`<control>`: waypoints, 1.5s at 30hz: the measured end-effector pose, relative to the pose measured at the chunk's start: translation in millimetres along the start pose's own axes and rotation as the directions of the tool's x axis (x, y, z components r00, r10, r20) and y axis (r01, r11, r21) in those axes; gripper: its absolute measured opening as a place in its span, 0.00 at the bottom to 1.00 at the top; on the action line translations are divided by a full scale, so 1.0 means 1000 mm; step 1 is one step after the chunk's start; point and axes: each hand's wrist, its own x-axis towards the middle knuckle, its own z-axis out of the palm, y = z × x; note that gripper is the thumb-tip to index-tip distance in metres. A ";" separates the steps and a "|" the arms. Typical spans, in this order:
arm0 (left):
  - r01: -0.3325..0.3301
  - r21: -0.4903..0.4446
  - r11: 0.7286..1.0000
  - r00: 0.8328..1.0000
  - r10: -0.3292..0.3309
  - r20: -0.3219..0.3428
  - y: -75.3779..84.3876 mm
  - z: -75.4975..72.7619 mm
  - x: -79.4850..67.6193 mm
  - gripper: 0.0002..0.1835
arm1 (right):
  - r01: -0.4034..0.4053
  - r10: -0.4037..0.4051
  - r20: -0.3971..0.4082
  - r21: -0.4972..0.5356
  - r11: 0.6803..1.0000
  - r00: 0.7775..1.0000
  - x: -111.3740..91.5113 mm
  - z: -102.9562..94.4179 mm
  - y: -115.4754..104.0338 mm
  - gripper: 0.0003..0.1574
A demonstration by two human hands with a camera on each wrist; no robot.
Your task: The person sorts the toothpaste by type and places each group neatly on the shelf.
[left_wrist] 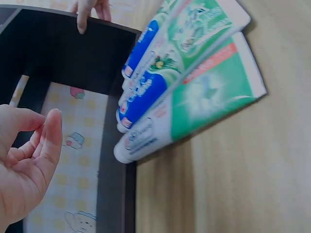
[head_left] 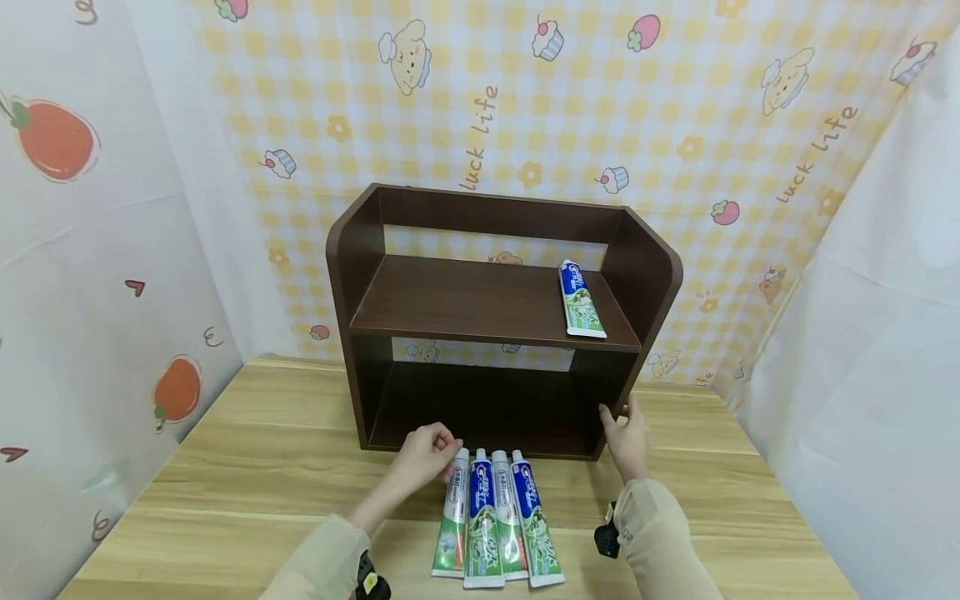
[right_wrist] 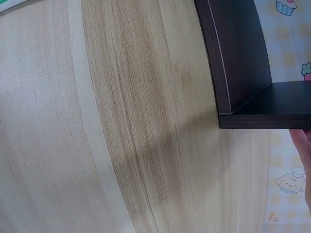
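Several toothpaste tubes (head_left: 483,533) lie side by side on the table, caps toward a dark brown two-tier shelf (head_left: 495,304). Another toothpaste tube (head_left: 581,300) rests on its upper board, near the right side. My left hand (head_left: 425,454) hovers by the leftmost tube's cap at the shelf's front edge. In the left wrist view this left hand (left_wrist: 29,160) has loosely bent fingers, thumb near the index finger, nothing between them. My right hand (head_left: 628,437) grips the shelf's right side panel low down, thumb on the inner side; only part of that hand (right_wrist: 303,150) shows in the right wrist view.
The shelf stands on a wood-grain table (head_left: 247,467) against a yellow checked backdrop (head_left: 465,108). White printed sheets (head_left: 97,275) hang on both sides. The lower compartment (head_left: 480,408) opens toward me, just behind the row of tubes.
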 end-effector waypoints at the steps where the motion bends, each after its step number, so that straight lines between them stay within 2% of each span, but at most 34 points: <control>1: 0.005 -0.002 1.000 1.000 -0.005 0.005 -0.003 0.001 -0.001 0.07 | 0.000 0.000 0.003 0.002 1.000 1.000 0.000 0.000 0.000 0.14; 8: 0.044 -0.011 0.999 0.997 -0.043 0.066 -0.019 0.006 -0.007 0.04 | -0.008 0.007 0.029 0.022 1.000 1.000 0.002 0.001 0.002 0.14; 14: 0.088 0.004 0.996 0.993 -0.088 0.085 -0.027 0.010 -0.013 0.04 | -0.009 0.008 0.043 0.016 1.000 0.999 0.003 0.000 0.003 0.15; 18: 0.138 0.015 0.990 0.985 -0.139 0.105 -0.031 0.011 -0.016 0.06 | -0.015 0.014 0.044 0.020 1.000 0.999 0.002 0.000 0.002 0.15; 30: 0.178 -0.015 0.984 0.976 -0.174 0.133 -0.032 0.015 -0.020 0.12 | -0.025 0.024 0.059 0.023 0.999 0.998 0.001 -0.002 0.000 0.15; 34: 0.198 -0.011 0.980 0.973 -0.195 0.126 -0.031 0.018 -0.019 0.15 | -0.024 0.023 0.059 0.020 1.000 0.998 0.001 -0.001 0.001 0.15; 40: 0.218 0.061 0.974 0.971 -0.223 0.090 -0.033 0.021 -0.019 0.18 | -0.025 0.024 0.050 0.019 0.999 0.998 0.001 -0.001 0.002 0.16; 45: 0.242 0.046 0.969 0.964 -0.245 0.100 -0.037 0.025 -0.019 0.20 | -0.031 0.030 0.046 0.022 0.999 0.998 0.002 -0.001 0.002 0.15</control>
